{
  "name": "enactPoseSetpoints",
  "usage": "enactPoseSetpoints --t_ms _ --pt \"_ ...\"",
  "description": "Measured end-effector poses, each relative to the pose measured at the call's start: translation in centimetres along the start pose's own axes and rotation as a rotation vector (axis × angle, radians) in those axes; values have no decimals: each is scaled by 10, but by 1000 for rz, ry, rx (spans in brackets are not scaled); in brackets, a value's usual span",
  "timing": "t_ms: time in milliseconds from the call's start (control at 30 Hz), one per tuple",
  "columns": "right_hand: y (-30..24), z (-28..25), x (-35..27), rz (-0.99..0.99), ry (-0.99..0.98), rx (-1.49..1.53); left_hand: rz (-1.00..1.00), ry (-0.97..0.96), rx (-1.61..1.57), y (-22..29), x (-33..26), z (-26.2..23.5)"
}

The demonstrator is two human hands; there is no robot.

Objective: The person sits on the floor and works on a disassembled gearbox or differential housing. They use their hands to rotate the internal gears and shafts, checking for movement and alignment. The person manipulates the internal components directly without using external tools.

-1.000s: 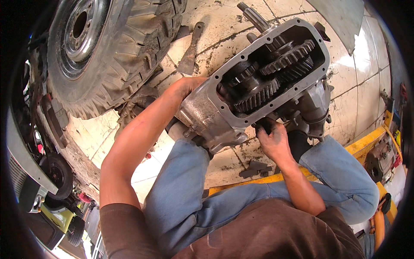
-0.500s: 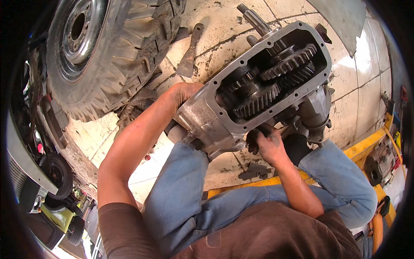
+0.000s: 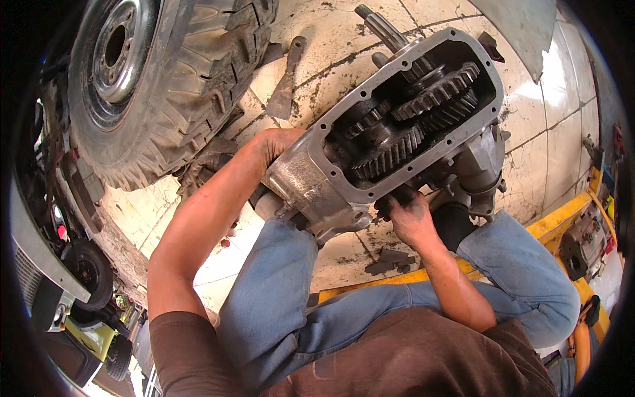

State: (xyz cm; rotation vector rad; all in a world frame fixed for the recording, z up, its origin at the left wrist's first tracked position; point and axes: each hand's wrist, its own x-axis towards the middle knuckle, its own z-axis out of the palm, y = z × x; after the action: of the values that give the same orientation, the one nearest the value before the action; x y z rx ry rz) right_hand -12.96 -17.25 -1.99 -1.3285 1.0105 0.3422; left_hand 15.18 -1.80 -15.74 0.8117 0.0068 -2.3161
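A grey metal gearbox (image 3: pixel 311 173) lies tilted before me between my knees, its long opening facing up. Inside it sit several dark toothed gears (image 3: pixel 433 92), and a splined shaft (image 3: pixel 381 28) sticks out at the far end. My left hand (image 3: pixel 283 140) reaches round the far left side of the housing; its fingers are hidden behind the metal. My right hand (image 3: pixel 411 217), blackened with grease, is curled up against the underside of the near edge, its fingertips partly out of sight beneath the housing.
A large treaded tyre on a rim (image 3: pixel 192 86) stands at the upper left. A scraper (image 3: pixel 286 83) lies on the tiled floor beyond the gearbox. Dark scraps (image 3: pixel 389 261) lie between my legs, near a yellow metal frame (image 3: pixel 539 228). A metal sheet (image 3: pixel 522 30) is at the upper right.
The gearbox sits slightly further left and up in view, along with the surroundings. My right hand has pushed a little further under the near edge; my left hand keeps its place.
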Motion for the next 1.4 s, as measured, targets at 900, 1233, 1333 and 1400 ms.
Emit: enactPoseSetpoints --t_ms 900,1233,1333,1400 --pt "2 -2 3 -51 39 -72 6 234 112 43 -3 68" --pt "9 2 6 -1 46 63 26 103 197 23 5 38" --pt "8 1 6 18 62 45 37 109 198 22 5 38" --pt "7 0 6 26 53 62 43 127 173 25 1 44"
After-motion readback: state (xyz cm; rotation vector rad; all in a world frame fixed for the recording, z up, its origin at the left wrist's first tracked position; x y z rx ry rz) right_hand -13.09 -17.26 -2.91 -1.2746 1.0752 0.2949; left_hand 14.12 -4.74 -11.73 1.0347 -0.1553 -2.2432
